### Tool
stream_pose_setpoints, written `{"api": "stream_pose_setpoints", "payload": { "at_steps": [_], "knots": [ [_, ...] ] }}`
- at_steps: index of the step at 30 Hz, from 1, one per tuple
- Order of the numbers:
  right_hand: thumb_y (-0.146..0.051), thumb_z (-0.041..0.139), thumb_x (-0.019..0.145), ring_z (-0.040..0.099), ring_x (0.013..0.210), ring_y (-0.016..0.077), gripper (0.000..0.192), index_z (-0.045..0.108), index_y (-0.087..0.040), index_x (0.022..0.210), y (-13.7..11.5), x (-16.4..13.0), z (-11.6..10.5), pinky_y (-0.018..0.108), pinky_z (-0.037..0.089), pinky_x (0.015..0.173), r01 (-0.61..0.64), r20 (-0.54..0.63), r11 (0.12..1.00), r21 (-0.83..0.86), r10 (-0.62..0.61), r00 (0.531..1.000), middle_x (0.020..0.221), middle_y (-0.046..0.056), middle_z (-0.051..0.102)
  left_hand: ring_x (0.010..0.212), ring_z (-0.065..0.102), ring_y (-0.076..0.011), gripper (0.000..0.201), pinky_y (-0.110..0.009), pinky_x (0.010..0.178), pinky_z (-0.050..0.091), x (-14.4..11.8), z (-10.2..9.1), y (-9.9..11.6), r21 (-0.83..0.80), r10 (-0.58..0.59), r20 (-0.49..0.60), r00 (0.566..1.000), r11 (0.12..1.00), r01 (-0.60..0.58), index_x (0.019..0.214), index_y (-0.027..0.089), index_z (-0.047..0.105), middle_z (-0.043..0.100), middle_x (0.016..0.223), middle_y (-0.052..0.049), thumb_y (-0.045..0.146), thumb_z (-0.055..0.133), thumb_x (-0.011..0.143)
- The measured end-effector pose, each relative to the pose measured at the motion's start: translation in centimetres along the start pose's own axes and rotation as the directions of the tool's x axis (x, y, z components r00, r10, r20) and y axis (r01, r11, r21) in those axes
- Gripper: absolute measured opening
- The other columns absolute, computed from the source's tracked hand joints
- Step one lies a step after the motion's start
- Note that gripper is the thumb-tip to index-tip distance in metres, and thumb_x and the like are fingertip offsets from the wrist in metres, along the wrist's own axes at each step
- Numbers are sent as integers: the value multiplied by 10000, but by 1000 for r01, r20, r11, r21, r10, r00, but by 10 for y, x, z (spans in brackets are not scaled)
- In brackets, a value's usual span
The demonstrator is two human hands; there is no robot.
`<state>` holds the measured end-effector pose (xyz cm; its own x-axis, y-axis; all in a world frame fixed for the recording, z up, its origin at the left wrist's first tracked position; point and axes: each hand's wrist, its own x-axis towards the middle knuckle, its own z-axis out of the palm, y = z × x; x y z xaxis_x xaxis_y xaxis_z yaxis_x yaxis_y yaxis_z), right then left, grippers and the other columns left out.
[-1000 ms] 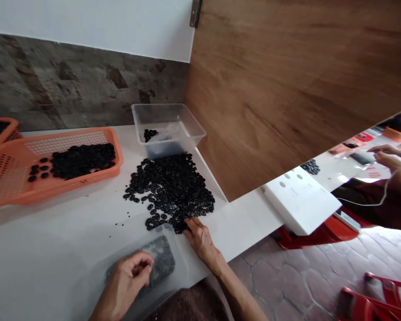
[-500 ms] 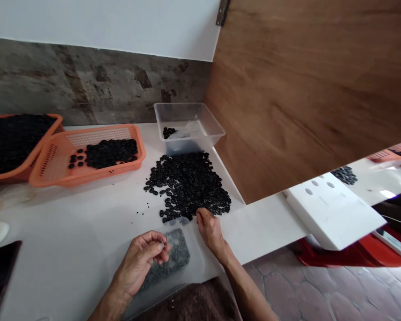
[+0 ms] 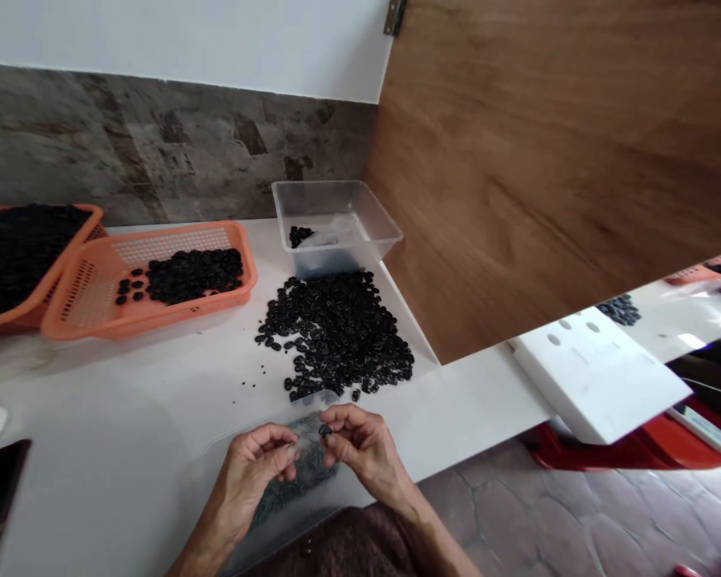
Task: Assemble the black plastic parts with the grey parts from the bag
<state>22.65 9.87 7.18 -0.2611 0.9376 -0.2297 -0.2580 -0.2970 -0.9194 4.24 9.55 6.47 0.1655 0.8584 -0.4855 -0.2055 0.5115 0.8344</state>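
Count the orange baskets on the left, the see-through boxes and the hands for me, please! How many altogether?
Orange baskets on the left: 2
See-through boxes: 2
Hands: 2 (left hand, right hand)
Total: 6

Black piece [image 3: 325, 430] between right fingers [image 3: 344, 413]

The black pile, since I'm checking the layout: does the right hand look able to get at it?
Likely yes: the right hand is on the near side of the black pile, with nothing tall between, though it pinches a small black piece.
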Motion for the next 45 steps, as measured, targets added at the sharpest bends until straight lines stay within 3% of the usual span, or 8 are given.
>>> {"api": "stream_pose_setpoints", "payload": {
  "at_steps": [6, 9, 13, 17, 24, 32, 39, 45],
  "knots": [
    [-324, 701, 778, 511, 515, 64, 215, 676, -174, 930, 4, 0, 5, 184, 439, 507, 59, -18, 998, -10, -59, 998, 700, -22, 564, 503, 611, -118, 291, -211, 490, 432, -10, 10, 7, -132, -70, 43, 997, 988, 75, 749, 127, 658, 699, 650, -37, 344, 811, 628],
    [-231, 620, 824, 532, 554, 82, 123, 710, -172, 882, 5, -2, 7, 196, 434, 531, 131, -12, 975, -181, -135, 991, 713, 0, 595, 513, 627, -123, 310, -211, 495, 448, -12, 14, 11, -174, -86, 31, 996, 981, 90, 759, 129, 670, 708, 665, -45, 368, 818, 626],
    [-179, 585, 852, 590, 719, 134, 155, 716, -181, 936, -5, -5, 12, 240, 457, 659, 277, 84, 827, -490, -272, 959, 793, 32, 656, 510, 625, -119, 284, -208, 505, 462, -12, 13, 9, -193, -53, 0, 999, 980, 52, 737, 128, 694, 704, 634, -40, 354, 823, 625],
    [-202, 561, 902, 596, 771, 134, 148, 707, -180, 893, -18, -8, 19, 241, 460, 722, 314, 208, 764, -564, -236, 949, 799, 27, 665, 499, 603, -117, 271, -211, 524, 478, -10, 9, 1, -165, 2, -67, 998, 986, -13, 739, 125, 722, 681, 542, -26, 338, 832, 613],
    [-178, 515, 916, 579, 722, 124, 182, 692, -172, 873, -11, -6, 19, 225, 444, 676, 311, 197, 709, -633, -240, 950, 767, 27, 629, 516, 606, -138, 264, -235, 554, 492, -8, 5, -4, 3, 64, -77, 995, 998, -64, 811, 120, 729, 689, 542, -36, 365, 752, 717],
    [-88, 551, 798, 519, 603, 105, 165, 643, -149, 675, -3, -2, 19, 200, 389, 568, 225, 35, 791, -570, -250, 968, 633, -10, 577, 466, 583, -110, 310, -206, 479, 433, -11, 6, 1, 12, 50, -74, 996, 999, -49, 677, 121, 663, 666, 587, -24, 419, 742, 712],
    [-179, 554, 879, 565, 668, 123, 146, 699, -170, 886, -4, -6, 8, 225, 425, 632, 260, 152, 771, -581, -211, 966, 731, 17, 626, 494, 617, -121, 323, -203, 485, 451, -12, 2, 8, -133, -20, -127, 992, 991, 3, 752, 118, 667, 697, 628, -37, 387, 810, 646],
    [-280, 639, 863, 619, 622, 93, 223, 652, -199, 1071, 3, -7, 9, 215, 481, 628, 165, 43, 985, -49, -163, 986, 783, 3, 629, 499, 638, -125, 353, -204, 513, 486, -12, 8, 11, -210, -47, -142, 989, 977, 16, 765, 118, 696, 720, 639, -43, 341, 873, 557]
  ]
}}
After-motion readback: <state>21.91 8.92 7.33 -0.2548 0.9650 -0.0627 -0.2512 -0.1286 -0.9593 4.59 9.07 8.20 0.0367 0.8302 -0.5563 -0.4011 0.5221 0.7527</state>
